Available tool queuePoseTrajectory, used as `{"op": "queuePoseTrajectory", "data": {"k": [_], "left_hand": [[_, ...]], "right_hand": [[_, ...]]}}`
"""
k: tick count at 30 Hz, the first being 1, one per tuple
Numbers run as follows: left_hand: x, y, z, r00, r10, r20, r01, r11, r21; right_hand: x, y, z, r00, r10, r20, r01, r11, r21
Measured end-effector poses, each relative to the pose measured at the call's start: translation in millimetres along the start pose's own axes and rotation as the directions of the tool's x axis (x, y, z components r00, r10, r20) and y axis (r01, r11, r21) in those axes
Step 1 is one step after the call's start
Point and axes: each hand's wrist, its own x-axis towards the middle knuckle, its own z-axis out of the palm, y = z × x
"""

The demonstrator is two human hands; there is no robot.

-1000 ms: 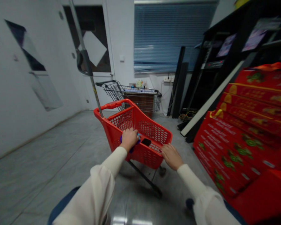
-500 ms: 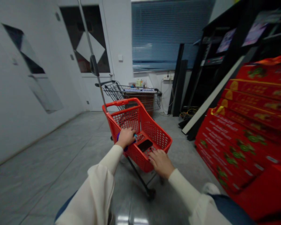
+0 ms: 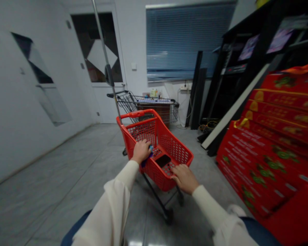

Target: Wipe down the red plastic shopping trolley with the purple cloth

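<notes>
Cart (image 3: 160, 177) on floor (image 3: 66, 164) had swung handle end rightward since one second earlier, left hand (image 3: 141, 150) gripping a purple item (image 3: 144, 164) at its near rim, right hand (image 3: 185, 178) grasping its front rim, black slab (image 3: 163, 161) inside.

Dim, greyish light; 2 glare patches on the near floor (image 3: 66, 181); shelf (image 3: 222, 90) deep in shadow; soft blur, edges stretched.
</notes>
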Motion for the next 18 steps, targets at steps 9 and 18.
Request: {"op": "queuePoseTrajectory", "data": {"k": [9, 18], "left_hand": [[-33.8, 38.9, -2.6, 0.993, 0.116, 0.035, -0.116, 0.993, -0.022], [-34.4, 48.4, -12.0, 0.983, 0.176, 0.057, -0.171, 0.982, -0.076]], "right_hand": [[-12.4, -22.7, 4.5, 0.994, 0.098, -0.047, -0.101, 0.993, -0.057], [-25.7, -34.5, 1.9, 0.984, 0.164, -0.062, -0.169, 0.983, -0.073]]}}
